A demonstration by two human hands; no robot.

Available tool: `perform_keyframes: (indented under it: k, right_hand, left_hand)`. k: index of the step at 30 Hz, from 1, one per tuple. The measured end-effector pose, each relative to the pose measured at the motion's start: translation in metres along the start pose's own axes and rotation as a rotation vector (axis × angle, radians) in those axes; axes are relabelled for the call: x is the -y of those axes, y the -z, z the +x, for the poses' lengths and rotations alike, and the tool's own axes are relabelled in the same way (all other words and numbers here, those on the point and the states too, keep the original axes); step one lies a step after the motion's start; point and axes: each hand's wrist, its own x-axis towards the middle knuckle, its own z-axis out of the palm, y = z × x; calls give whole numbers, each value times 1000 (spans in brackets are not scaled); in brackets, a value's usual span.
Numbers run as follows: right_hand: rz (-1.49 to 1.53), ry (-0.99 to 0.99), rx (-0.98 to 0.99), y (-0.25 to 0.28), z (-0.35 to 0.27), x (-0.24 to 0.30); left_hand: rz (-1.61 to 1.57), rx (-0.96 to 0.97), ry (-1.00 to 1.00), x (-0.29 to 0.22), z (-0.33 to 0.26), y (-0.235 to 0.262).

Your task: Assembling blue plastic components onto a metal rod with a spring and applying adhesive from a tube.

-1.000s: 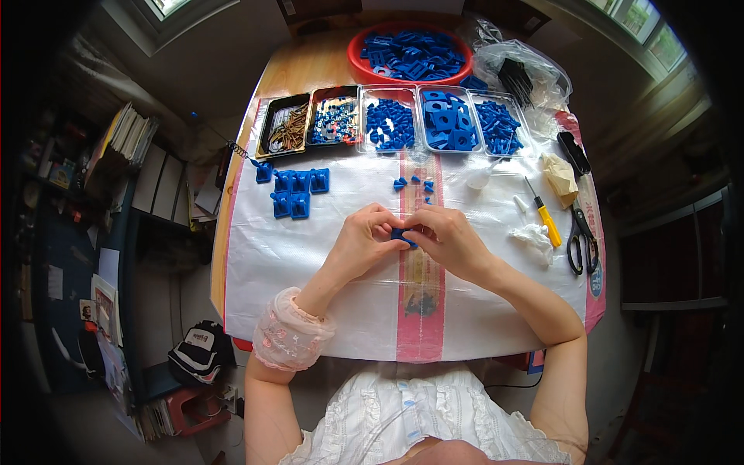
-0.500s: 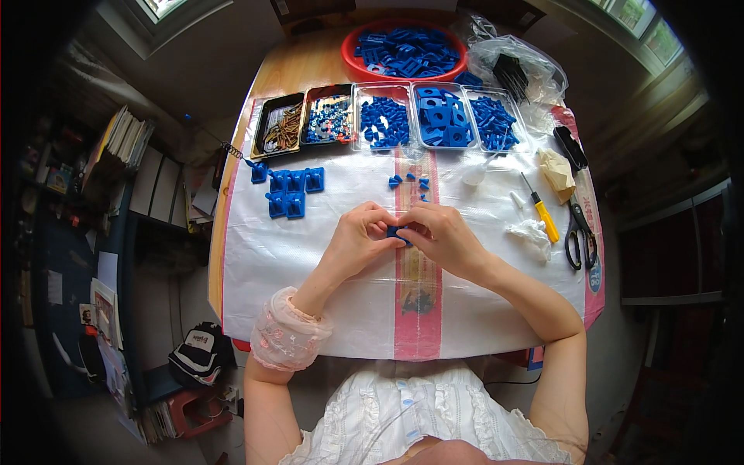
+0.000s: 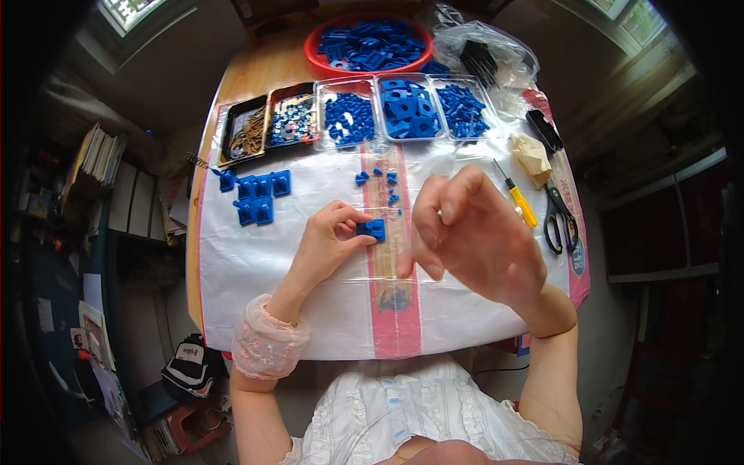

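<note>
Pinching a small blue plastic part (image 3: 371, 229) between thumb and fingers, left hand (image 3: 329, 244) closed on it low over the white sheet (image 3: 271, 271), beside the pink stripe (image 3: 394, 310). Lifted just right of the part and not touching it, right hand (image 3: 473, 232) loosely open, fingers curled, nothing held. Farther out: finished blue pieces (image 3: 260, 198) to the left, loose blue bits (image 3: 376, 177) above, trays of parts (image 3: 353, 116) along the far edge, red bowl (image 3: 368, 43) behind, yellow-handled screwdriver (image 3: 518, 200) and scissors (image 3: 559, 221) at right.

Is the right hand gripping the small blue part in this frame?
No, the right hand is lifted with open fingers, while the left hand alone pinches the small blue part.
</note>
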Motion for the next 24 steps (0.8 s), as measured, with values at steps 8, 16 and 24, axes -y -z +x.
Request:
perform_keyframes:
  k: [8,16,24]
  right_hand:
    - [496,263,140,-41,-18,16]
    - [519,299,257,-51,-19,20]
    - [525,265,284,-55,-12,13]
  left_hand:
    - [123,-25,-20,-16,3,-2]
    - [140,9,-27,-3,10,-6]
    - [119,-12,-9,-2,6,-3]
